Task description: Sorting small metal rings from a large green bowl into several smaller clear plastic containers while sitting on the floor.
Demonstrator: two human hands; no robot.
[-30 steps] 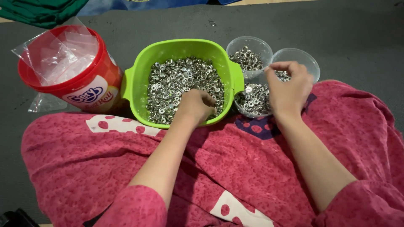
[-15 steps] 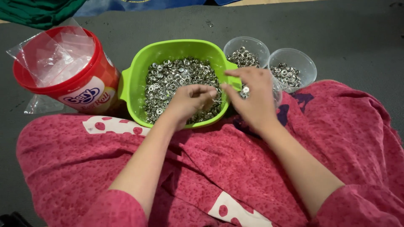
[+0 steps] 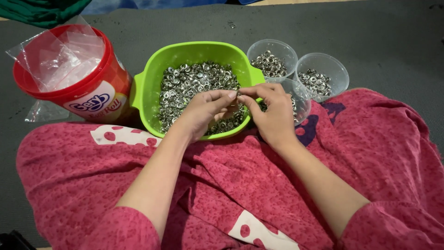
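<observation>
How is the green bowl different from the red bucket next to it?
The green bowl is squarish with side handles; the red bucket is round and taller. The green bowl holds small silver metal pieces, while the red bucket holds clear plastic bags. Both hands, left hand and right hand, meet over the green bowl, not the red bucket. Both stand upright on the grey mat.

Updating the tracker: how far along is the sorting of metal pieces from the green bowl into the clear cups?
Done: three clear cups each hold some small metal pieces. In hand: left hand and right hand meet fingertip to fingertip over the green bowl, pinching what looks like one small piece. Left: the bowl remains heaped with pieces, so most is unsorted.
</observation>
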